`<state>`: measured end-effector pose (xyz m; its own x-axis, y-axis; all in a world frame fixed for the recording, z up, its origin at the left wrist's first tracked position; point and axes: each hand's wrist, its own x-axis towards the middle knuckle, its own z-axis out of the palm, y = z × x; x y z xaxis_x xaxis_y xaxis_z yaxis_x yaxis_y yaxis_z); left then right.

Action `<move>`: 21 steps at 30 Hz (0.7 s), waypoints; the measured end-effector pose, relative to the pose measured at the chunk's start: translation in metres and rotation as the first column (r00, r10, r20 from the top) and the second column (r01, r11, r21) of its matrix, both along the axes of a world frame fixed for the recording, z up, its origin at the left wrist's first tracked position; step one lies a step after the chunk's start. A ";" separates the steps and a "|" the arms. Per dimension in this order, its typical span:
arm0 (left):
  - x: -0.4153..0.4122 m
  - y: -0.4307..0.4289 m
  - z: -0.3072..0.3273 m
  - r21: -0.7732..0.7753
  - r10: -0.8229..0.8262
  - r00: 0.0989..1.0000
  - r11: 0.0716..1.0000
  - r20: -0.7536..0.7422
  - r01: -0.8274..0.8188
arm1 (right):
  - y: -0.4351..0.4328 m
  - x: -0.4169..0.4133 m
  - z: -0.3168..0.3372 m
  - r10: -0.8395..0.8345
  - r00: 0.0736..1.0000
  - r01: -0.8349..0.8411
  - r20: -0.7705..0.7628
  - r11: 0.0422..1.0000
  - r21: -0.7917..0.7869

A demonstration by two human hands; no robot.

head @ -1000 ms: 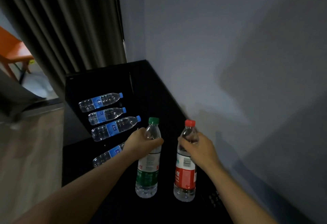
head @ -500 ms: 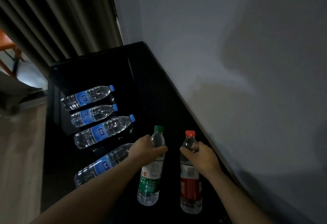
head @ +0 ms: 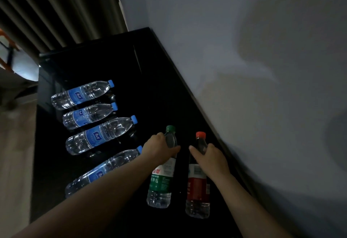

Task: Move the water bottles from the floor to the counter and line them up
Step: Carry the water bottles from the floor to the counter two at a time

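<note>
The green-capped bottle (head: 161,179) is held upright over the black counter (head: 150,87), gripped at its shoulder, just below the cap, by the left hand (head: 157,149). The fingers are curled round the far side of the neck and the thumb (head: 175,148) is laid across the near side, so that the cap is left showing above the hand and the green label and base below it. Just beside it, nearer the wall, the red-capped bottle (head: 197,187) is likewise held upright by the right hand (head: 211,158), whose fingers are wrapped round the shoulder with the thumb (head: 194,150) pointed toward the other bottle. The two bottles are apart, with a narrow gap between them. Whether their bases are resting on the counter cannot be told in the dim light.

To the left, four blue-capped bottles are laid on their sides in a row along the counter: the farthest (head: 82,94), the second (head: 88,115), the third (head: 99,136), and the nearest (head: 105,170), partly covered by the left forearm. The counter is bounded by a grey wall (head: 244,50) on the right, a pleated curtain (head: 56,12) at the far end, and a wooden floor (head: 15,144) on the left.
</note>
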<state>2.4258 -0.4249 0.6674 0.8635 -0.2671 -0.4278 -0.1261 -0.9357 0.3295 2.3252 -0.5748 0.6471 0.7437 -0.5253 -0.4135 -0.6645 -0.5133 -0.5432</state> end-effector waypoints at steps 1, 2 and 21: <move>0.000 -0.001 -0.002 0.009 0.000 1.000 1.000 0.007 0.000 | -0.001 0.002 0.000 0.007 1.000 -0.007 -0.020 1.000 -0.015; -0.001 -0.002 -0.003 0.018 -0.001 1.000 1.000 0.010 0.001 | -0.002 0.004 0.000 0.011 0.999 -0.012 -0.038 1.000 -0.024; -0.036 0.023 0.047 -0.093 -0.121 0.984 0.987 0.130 0.134 | 0.003 -0.027 0.031 0.005 0.999 -0.004 -0.039 1.000 0.006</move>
